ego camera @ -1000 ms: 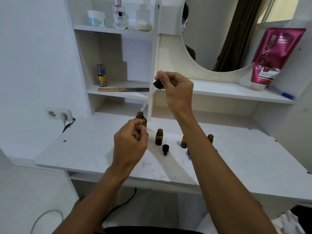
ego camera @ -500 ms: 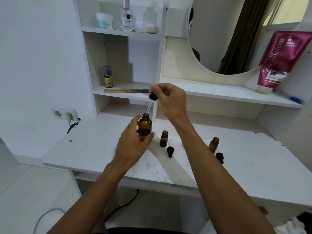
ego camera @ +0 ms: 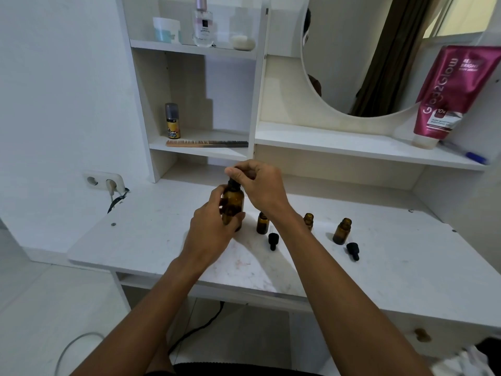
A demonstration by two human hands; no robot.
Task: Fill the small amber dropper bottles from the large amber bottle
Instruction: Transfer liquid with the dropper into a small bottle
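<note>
Curling round amber bottle [ego camera: 233,202], left fingers [ego camera: 215,196]

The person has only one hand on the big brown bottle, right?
Not quite. The head view shows both hands on it: the left hand grips the big brown bottle round its body, and the right hand pinches the black dropper cap at its top.

dropper cap [ego camera: 232,182] mostly under right hand [ego camera: 260,188] | large amber bottle [ego camera: 234,202] base behind left hand [ego camera: 214,229] | middle small bottle [ego camera: 308,219] half behind right forearm | pink tube [ego camera: 455,96] clipped at right edge
</note>
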